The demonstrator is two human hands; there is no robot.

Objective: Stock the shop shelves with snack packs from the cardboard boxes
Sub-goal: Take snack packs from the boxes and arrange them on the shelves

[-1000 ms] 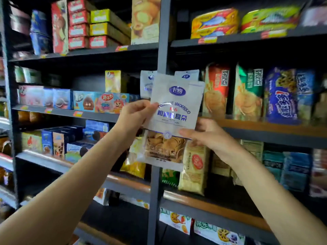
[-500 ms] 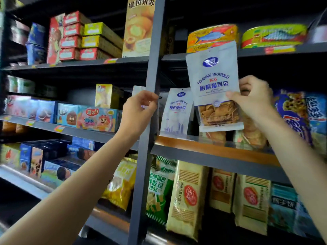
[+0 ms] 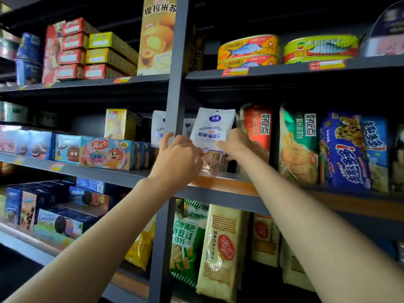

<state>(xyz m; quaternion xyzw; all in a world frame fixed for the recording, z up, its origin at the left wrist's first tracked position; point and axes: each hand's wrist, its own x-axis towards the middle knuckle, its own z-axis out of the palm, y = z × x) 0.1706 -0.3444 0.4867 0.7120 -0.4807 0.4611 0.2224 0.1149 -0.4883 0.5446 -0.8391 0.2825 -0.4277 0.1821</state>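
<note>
A white snack pack (image 3: 209, 130) with a blue logo and a clear window stands upright on the middle shelf (image 3: 220, 182), just right of the grey upright post (image 3: 177, 84). My right hand (image 3: 238, 145) grips its right edge. My left hand (image 3: 179, 156) holds its lower left side, fingers curled against the clear window. Another white pack of the same kind (image 3: 158, 127) stands behind the post to the left, partly hidden. No cardboard box is in view.
Red (image 3: 258, 127), green (image 3: 298, 145) and blue (image 3: 354, 152) biscuit bags stand right of the pack. Fish tins (image 3: 249, 51) sit on the shelf above. Boxed sweets (image 3: 105, 153) fill the left bay. Tall bags (image 3: 220, 248) hang below the shelf.
The right hand brought the white pack down from in front of the upper shelf and set it on the middle shelf. The left hand left the post and took hold of the pack's lower side.
</note>
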